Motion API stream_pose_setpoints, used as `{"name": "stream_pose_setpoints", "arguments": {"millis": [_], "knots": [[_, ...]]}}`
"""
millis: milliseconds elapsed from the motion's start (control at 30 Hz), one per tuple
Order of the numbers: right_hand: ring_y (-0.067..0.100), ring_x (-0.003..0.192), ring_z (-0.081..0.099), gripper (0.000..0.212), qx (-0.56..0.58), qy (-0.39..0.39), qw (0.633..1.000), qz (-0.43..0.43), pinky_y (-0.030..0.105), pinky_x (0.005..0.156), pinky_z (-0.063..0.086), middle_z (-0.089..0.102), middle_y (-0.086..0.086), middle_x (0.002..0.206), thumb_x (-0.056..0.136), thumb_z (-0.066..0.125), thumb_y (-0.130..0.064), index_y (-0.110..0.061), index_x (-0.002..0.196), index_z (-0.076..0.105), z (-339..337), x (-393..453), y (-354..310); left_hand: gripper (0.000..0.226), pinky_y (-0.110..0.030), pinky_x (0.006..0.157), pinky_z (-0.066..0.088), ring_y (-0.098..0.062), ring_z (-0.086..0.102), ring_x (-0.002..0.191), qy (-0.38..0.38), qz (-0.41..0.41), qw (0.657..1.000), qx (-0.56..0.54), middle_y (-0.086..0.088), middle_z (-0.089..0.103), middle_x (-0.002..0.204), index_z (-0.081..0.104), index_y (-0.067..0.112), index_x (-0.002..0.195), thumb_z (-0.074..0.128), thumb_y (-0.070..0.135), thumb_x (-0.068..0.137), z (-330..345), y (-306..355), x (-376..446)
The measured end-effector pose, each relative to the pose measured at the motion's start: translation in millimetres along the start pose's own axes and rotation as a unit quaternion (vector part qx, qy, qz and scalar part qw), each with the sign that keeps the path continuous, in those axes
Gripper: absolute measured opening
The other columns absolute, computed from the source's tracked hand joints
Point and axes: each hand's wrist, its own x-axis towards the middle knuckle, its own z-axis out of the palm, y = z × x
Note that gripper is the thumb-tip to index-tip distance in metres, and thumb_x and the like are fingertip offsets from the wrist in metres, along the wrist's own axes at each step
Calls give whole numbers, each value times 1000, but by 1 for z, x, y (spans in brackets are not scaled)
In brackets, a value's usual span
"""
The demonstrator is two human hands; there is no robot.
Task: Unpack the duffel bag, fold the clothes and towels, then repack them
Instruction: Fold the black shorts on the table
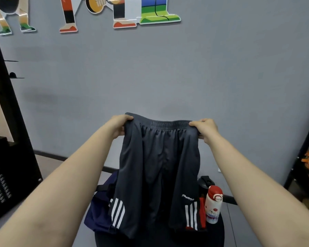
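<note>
A pair of dark grey sports shorts [159,168] with white stripes on both leg hems hangs spread out in front of me. My left hand [118,126] pinches the left end of the elastic waistband, and my right hand [205,128] pinches the right end. Both arms are stretched forward at about the same height. Below and behind the shorts lies the navy duffel bag [96,214] on a dark round surface [216,234]; the shorts hide most of the bag.
A white bottle with a red cap [213,205] stands right of the shorts, a black bottle top [204,181] behind it. A grey wall [168,77] faces me. A black rack [5,139] stands at left, a shelf frame [303,154] with orange items at right.
</note>
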Motion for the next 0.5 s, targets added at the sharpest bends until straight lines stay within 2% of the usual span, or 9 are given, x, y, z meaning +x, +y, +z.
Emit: {"name": "stream_pose_setpoints", "arguments": {"millis": [67, 133, 233, 300, 367, 433, 500], "knots": [[16, 63, 56, 30, 38, -11, 999, 16, 26, 44, 52, 52, 7, 77, 84, 66, -6, -11, 66, 42, 11, -5, 3, 16, -31, 67, 51, -21, 59, 81, 20, 17, 1000, -9, -7, 58, 94, 52, 6, 101, 58, 17, 91, 20, -1, -5], [20, 67, 60, 30, 63, -26, 997, 25, 27, 45, 55, 54, 10, 79, 84, 65, -5, -11, 67, 42, 24, -10, 4, 9, -28, 65, 48, -18, 56, 74, 5, 29, 1000, -1, -6, 56, 85, 54, 8, 92, 57, 16, 92, 39, -4, -13], [29, 82, 66, 27, 62, -43, 997, 22, 28, 46, 56, 58, 15, 88, 84, 63, -5, -11, 66, 43, 43, -17, 2, 14, -23, 58, 48, -11, 56, 70, -28, 53, 998, 21, -2, 59, 84, 57, 11, 106, 57, 16, 93, 63, -11, -22], [30, 91, 67, 22, 46, -52, 997, 16, 26, 45, 55, 59, 15, 92, 84, 61, -6, -11, 67, 47, 52, -22, 0, 21, -22, 60, 49, -13, 59, 75, -40, 73, 996, 41, -5, 62, 91, 59, 10, 111, 59, 16, 92, 74, -16, -24], [30, 92, 66, 18, 39, -59, 997, 13, 23, 43, 53, 60, 14, 96, 85, 61, -9, -11, 70, 49, 60, -26, -1, 27, -24, 62, 51, -17, 61, 84, -46, 94, 992, 74, -7, 62, 97, 59, 7, 114, 63, 17, 89, 81, -20, -24], [29, 87, 68, 17, 34, -69, 997, 7, 25, 46, 54, 61, 13, 97, 87, 59, -14, -11, 72, 50, 66, -28, 0, 27, -31, 72, 55, -22, 64, 91, -37, 116, 985, 121, -8, 64, 100, 61, 9, 111, 66, 19, 86, 85, -24, -22], [28, 79, 68, 20, 38, -86, 996, 5, 27, 53, 56, 62, 10, 93, 92, 52, -19, -11, 74, 51, 71, -28, 0, 19, -37, 85, 55, -25, 65, 96, -23, 134, 978, 156, -10, 67, 99, 63, 12, 101, 67, 20, 85, 86, -25, -20]]}}
